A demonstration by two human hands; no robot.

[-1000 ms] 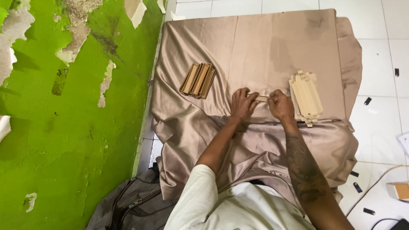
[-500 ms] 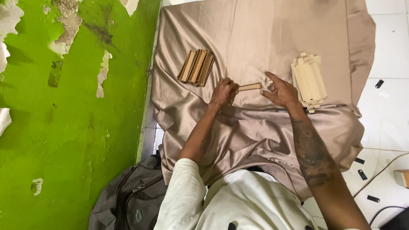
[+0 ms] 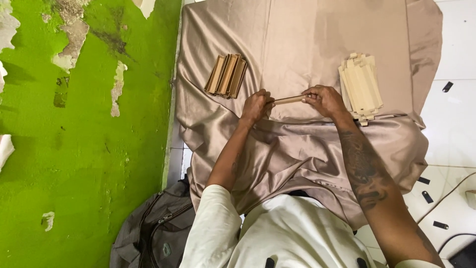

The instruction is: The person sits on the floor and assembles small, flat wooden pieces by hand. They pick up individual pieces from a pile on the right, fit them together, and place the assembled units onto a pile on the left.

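Observation:
Over a shiny beige cloth [image 3: 307,39], my left hand [image 3: 256,105] and my right hand [image 3: 325,99] each grip one end of a narrow folded cardboard piece [image 3: 290,100], held level between them. Left of my left hand lies a small group of folded brown cardboard boxes [image 3: 227,75], standing on edge side by side. Just right of my right hand sits a stack of flat pale cardboard blanks [image 3: 360,85].
A green wall with peeling paint [image 3: 84,134] runs along the left. A grey backpack [image 3: 153,233] lies at the bottom left by my body. White floor tiles [image 3: 453,124] with small black pieces and a cable are at the right.
My hands have spread apart along the cardboard piece and shifted slightly toward the middle of the cloth; the piece now shows full length between them. The piles have not moved.

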